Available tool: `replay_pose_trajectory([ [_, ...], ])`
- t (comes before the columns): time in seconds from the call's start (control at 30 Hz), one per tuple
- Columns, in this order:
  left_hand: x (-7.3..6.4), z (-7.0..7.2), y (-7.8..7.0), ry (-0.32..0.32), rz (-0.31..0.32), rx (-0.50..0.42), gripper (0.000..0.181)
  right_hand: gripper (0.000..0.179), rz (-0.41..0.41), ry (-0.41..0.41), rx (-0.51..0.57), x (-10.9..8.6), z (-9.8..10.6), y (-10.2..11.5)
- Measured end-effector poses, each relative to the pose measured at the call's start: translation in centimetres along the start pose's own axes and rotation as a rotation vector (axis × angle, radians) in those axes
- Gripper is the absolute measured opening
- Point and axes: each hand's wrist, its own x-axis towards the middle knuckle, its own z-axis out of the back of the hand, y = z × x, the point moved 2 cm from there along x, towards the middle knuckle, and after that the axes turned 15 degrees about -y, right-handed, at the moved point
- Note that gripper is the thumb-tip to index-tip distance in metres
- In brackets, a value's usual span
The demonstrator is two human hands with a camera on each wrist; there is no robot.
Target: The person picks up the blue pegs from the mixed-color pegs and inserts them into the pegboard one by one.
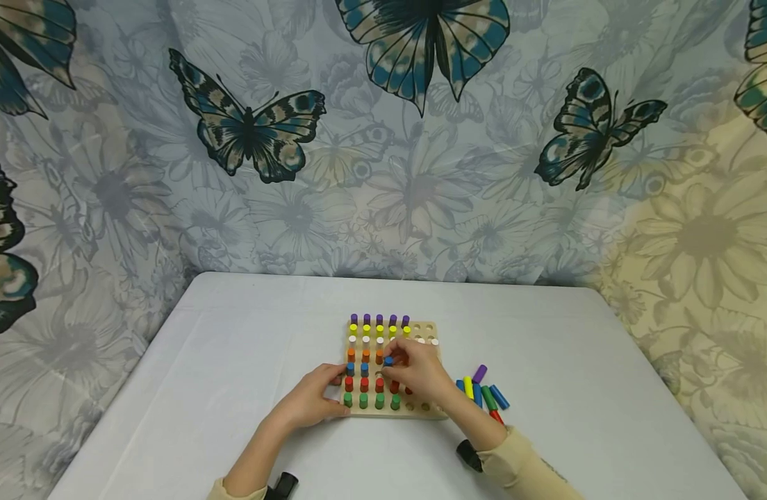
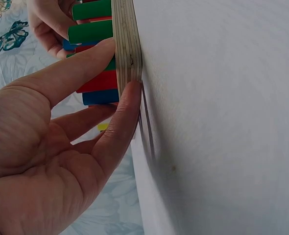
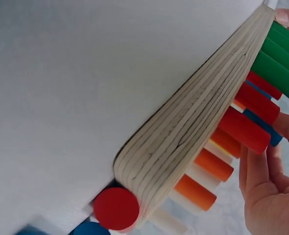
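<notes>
I'd keep the left hand (image 1: 308, 397) braced against the pegboard (image 3: 188, 117), fingers (image 2: 119, 126) loosely spread, while the right hand (image 1: 417, 367) pinches that blue peg (image 1: 388, 361) dead upright

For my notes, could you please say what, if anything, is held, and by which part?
The right hand pinches a blue peg near its top; the left hand grips the pegboard at its left edge.

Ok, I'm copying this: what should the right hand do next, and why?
Probably settle the blue peg into the board beside the two standing blue pegs: the right hand pinches it nearby, rows run by colour, and the left hand touches the board's edge.
</notes>
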Motion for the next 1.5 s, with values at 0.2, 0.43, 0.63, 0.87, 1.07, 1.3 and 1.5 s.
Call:
replay_pose_trajectory([
  [0.2,0.0,0.1,-0.2,-0.005,0.008,0.009,0.075,0.018,0.023,0.028,-0.008,0.2,-0.5,0.2],
  [0.43,0.2,0.1,-0.2,0.005,0.019,0.026,0.076,0.018,0.072,0.034,-0.016,0.2,-0.7,0.4],
  [0.63,0.3,0.0,-0.2,0.007,0.012,0.021,0.075,0.017,0.094,0.044,-0.028,0.1,-0.9,0.4],
  [0.87,0.2,0.0,-0.2,0.009,0.021,0.037,0.075,0.018,0.126,0.040,-0.042,0.2,-1.1,0.2],
  [1.07,0.3,-0.1,-0.1,0.012,0.030,0.033,0.075,0.018,0.162,0.036,-0.044,0.2,-1.2,0.2],
  [1.3,0.3,0.0,-0.1,0.019,0.026,0.022,0.076,0.018,0.176,0.027,-0.069,0.2,-1.3,0.2],
  [1.5,0.3,0.0,0.0,0.019,0.026,0.031,0.075,0.019,0.171,0.035,-0.076,0.1,-1.4,0.3],
])
